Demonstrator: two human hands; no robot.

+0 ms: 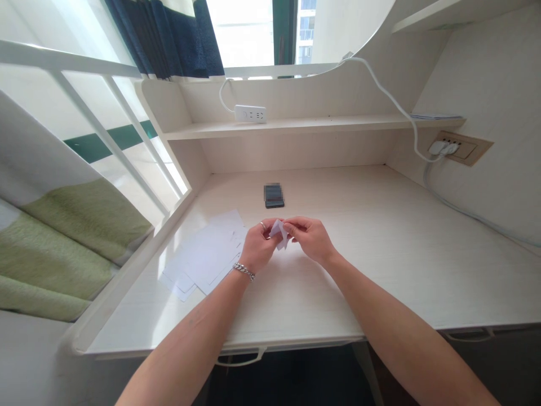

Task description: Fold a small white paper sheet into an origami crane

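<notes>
Between my two hands, above the middle of the desk, is a small piece of folded white paper [279, 232] with pointed corners. My left hand [258, 246], with a ring and a chain bracelet at the wrist, pinches it from the left. Its thumb lies on the paper's near side. My right hand [313, 237] closes thumb and fingers on the paper's upper right edge. Some of the fingers of both hands are hidden behind the paper. Loose white sheets [213, 248] lie overlapping on the desk to the left of my left hand.
A dark phone-like object [274, 195] lies on the desk [401, 242] just beyond my hands. A white power strip [250, 114] rests on the shelf [313, 125] behind. A white cable [391, 97] hangs to plugs in the wall socket [465, 148] at right. Bed rails [122, 113] border the left.
</notes>
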